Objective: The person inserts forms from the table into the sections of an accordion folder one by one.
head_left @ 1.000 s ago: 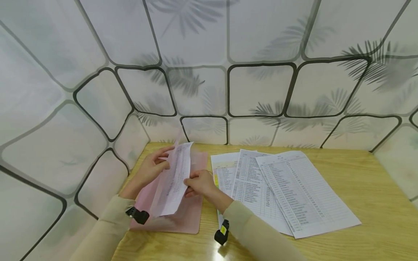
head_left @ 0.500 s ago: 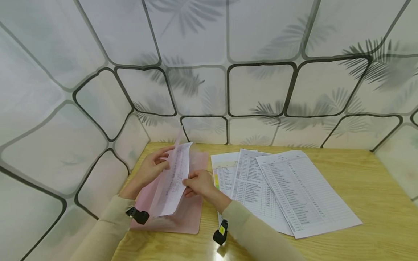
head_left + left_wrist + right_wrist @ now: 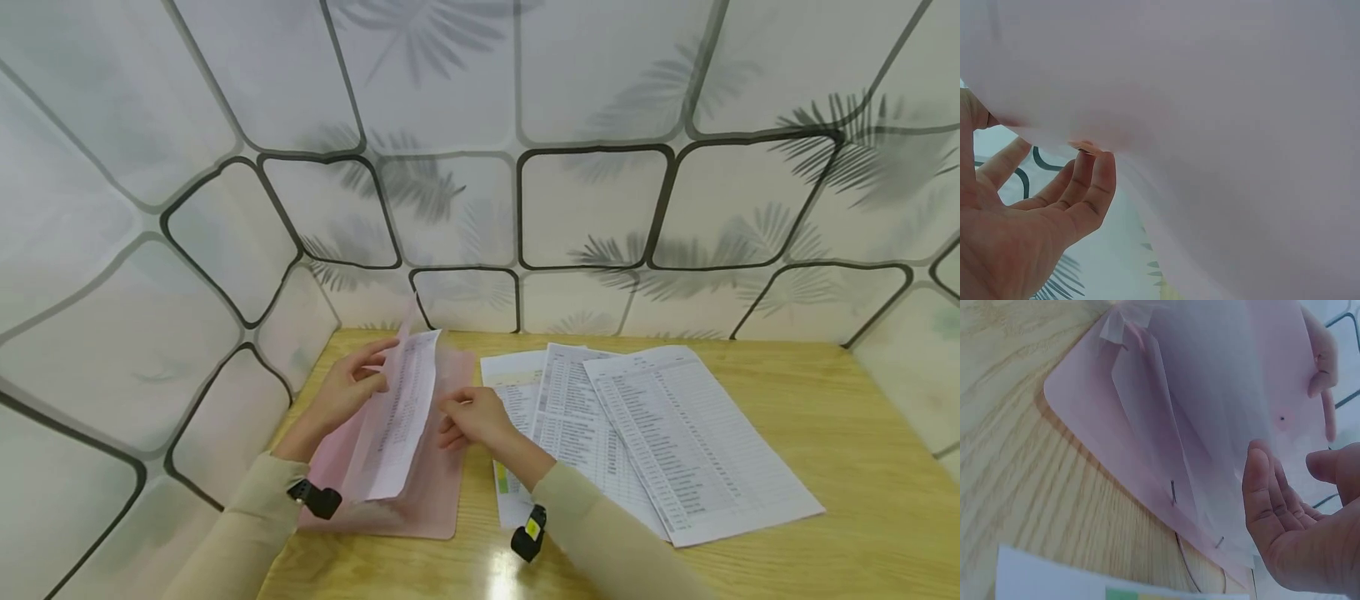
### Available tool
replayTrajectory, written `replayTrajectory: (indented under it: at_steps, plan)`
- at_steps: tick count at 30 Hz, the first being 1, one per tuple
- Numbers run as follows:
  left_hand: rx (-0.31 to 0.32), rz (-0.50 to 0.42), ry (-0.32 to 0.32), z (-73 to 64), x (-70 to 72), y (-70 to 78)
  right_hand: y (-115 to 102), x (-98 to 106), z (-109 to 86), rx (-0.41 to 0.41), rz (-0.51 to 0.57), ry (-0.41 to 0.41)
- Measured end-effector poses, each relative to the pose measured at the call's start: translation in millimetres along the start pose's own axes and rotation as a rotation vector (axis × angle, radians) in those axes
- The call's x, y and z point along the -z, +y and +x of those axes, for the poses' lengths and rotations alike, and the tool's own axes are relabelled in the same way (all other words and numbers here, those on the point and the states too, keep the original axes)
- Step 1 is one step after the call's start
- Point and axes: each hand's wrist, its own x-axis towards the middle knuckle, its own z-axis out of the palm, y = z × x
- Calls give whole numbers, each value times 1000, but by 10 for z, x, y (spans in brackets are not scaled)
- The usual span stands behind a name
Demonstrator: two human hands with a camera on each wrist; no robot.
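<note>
A pink translucent folder (image 3: 427, 518) lies open on the left part of the table, its cover raised. My left hand (image 3: 348, 392) pinches the upper edge of that raised cover; in the left wrist view the pale sheet fills most of the picture above the hand (image 3: 1041, 219). Against the cover stands a printed sheet (image 3: 405, 417), tilted and slightly curved. Just right of it, my right hand (image 3: 480, 417) hovers with loosely bent fingers and nothing between them. In the right wrist view a gap shows between thumb and fingers of the hand (image 3: 1297, 531), beside the folder (image 3: 1085, 400).
Several printed sheets overlap on the right of the folder: a partly covered one with coloured cells (image 3: 517, 508), a middle one (image 3: 577, 417) and a top one (image 3: 697, 442). Thin dark prongs (image 3: 1173, 492) stick up near the folder's edge. A patterned cloth wall (image 3: 592, 208) encloses the table.
My right hand has let go of the printed sheet's right edge and moved a little to the right. The left hand keeps its hold on the cover, and the sheet stays tilted.
</note>
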Motion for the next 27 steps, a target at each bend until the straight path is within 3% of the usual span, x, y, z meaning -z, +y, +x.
replayTrajectory:
  at_steps: [12, 19, 27]
  plan:
    - [18, 23, 8, 26, -22, -26, 60, 728, -39, -19, -94, 159]
    - [20, 29, 8, 31, -25, -11, 43, 1246, -145, -57, -191, 263]
    - [28, 42, 4, 20, -19, -14, 172, 1791, -288, -105, -282, 354]
